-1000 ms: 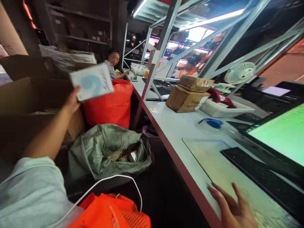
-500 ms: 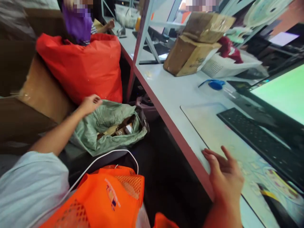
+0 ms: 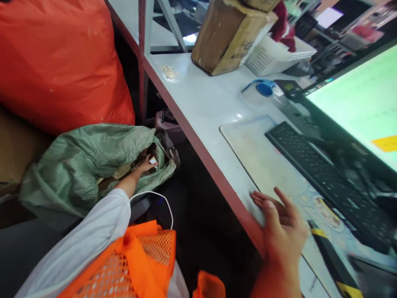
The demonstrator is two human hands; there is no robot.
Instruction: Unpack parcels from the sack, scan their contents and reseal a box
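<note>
Left hand (image 3: 143, 166) had dropped from beside the red sack (image 3: 62, 66), where it was half a second earlier, into the mouth of the green sack (image 3: 89, 149). Right hand (image 3: 283, 221) had stayed by the table edge; the view had tipped lower.

Left fingers were touching a small white box (image 3: 153, 161) inside the green sack, near its far right rim; couldn't tell how tightly they were closed or whether they had hold of it. Right hand was loosely open, fingers apart, holding nothing, over the border of the desk mat (image 3: 245, 140).

Around: red sack right behind the green one, brown carton (image 3: 21, 145) to the left, white cable (image 3: 167, 203) looping just below the sack's near rim, orange vest (image 3: 155, 248) in the foreground. On the table (image 3: 204, 111): cardboard box (image 3: 217, 41), white basket (image 3: 263, 54) with dark red cloth, blue item (image 3: 264, 87), keyboard (image 3: 313, 165), yellow-and-black object (image 3: 328, 252). Metal post (image 3: 145, 29) stood at the table's edge.

Red sack, carton and monitor (image 3: 356, 99) were cut off by the frame. Sack's deeper contents were shadowed, partly behind the left hand; screen text unreadable, bottom right blurred.
</note>
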